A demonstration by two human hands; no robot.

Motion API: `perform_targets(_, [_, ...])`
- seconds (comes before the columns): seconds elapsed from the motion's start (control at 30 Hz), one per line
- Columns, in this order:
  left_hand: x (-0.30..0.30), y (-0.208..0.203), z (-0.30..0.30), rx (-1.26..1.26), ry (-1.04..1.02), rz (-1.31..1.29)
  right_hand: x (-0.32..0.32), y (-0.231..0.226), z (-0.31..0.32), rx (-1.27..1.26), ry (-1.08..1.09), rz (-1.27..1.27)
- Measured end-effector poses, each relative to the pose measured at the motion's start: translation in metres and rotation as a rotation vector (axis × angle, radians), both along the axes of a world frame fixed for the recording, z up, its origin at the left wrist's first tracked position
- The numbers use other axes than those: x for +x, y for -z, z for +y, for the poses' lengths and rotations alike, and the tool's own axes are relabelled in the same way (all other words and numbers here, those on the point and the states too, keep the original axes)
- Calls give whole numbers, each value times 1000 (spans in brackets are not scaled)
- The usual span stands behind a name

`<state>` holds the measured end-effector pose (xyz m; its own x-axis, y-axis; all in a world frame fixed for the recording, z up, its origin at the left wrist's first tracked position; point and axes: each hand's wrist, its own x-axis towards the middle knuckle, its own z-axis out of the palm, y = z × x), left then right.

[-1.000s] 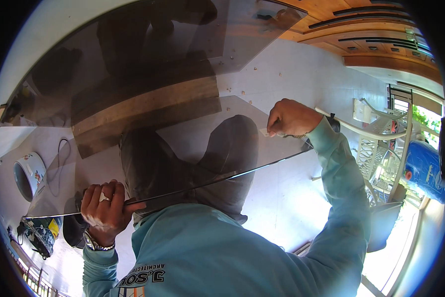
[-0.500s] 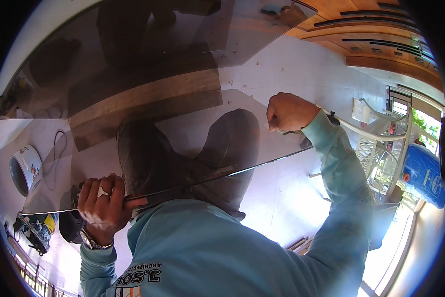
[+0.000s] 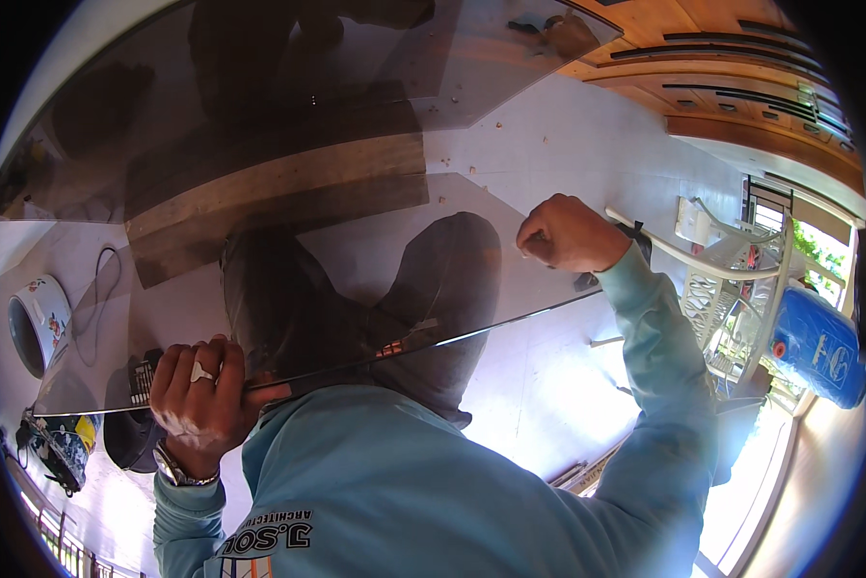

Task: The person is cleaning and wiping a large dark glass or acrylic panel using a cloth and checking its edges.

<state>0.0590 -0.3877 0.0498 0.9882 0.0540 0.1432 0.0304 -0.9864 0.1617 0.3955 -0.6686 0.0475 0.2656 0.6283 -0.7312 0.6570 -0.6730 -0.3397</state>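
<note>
A tinted glass sheet [image 3: 356,279] lies across my lap, and my trousered legs show through it. My left hand [image 3: 199,390], with a ring and a wristwatch, grips its near edge at the left, thumb along the edge and fingers over the top. Over the right part of the sheet, my right hand [image 3: 572,236] is closed with the fingers curled in; what they hold, if anything, is hidden. Whether that hand touches the glass I cannot tell. A wooden plank [image 3: 288,183] shows beyond my knees, partly beneath dark glass [image 3: 356,58] at the far side.
At left are a flowered white container [image 3: 42,323], a cable [image 3: 105,289] and a dark bag [image 3: 62,448]. A white metal chair [image 3: 732,275] and a blue jug [image 3: 818,342] stand at right. Wooden cabinetry [image 3: 712,67] fills the far right. Small crumbs dot the pale floor [image 3: 587,135].
My right hand has dropped slightly and turned, still closed. My left hand keeps its grip on the glass edge. The surroundings have shifted a little in view.
</note>
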Motion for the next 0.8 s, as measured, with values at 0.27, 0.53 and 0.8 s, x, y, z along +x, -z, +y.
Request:
perform_targets(0.27, [-1, 2, 2, -4, 12, -14, 3, -7, 16, -151, 25, 40])
perform_targets(0.53, [-1, 0, 1, -25, 1, 0, 2, 4, 17, -118, -245, -26])
perform_targets(0.8, [3, -2, 3, -32, 7, 1, 8, 9, 12, -107, -167, 86])
